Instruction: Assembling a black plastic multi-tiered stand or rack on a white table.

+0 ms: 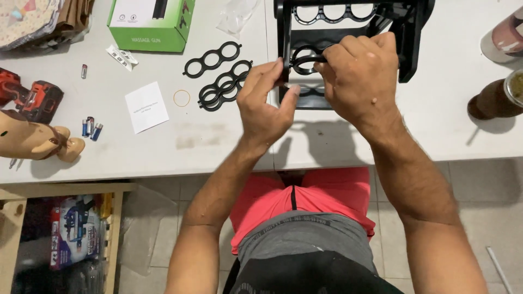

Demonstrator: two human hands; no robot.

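A black plastic rack frame (348, 32) stands on the white table (163, 147) ahead of me. My left hand (264, 103) grips the frame's left upright with thumb and fingers. My right hand (359, 73) pinches a black ring-holed strip (305, 57) that sits inside the frame. Another ring-holed strip (332, 12) is fitted higher up in the frame. Loose black strips with three rings each (220, 76) lie on the table just left of my left hand.
A green box (150, 24) lies at the back left. A white paper slip (146, 106), a rubber band (181, 98) and small batteries (91, 128) lie on the left. A red power tool (32, 98) sits at the left edge. Brown cups (498, 92) stand right.
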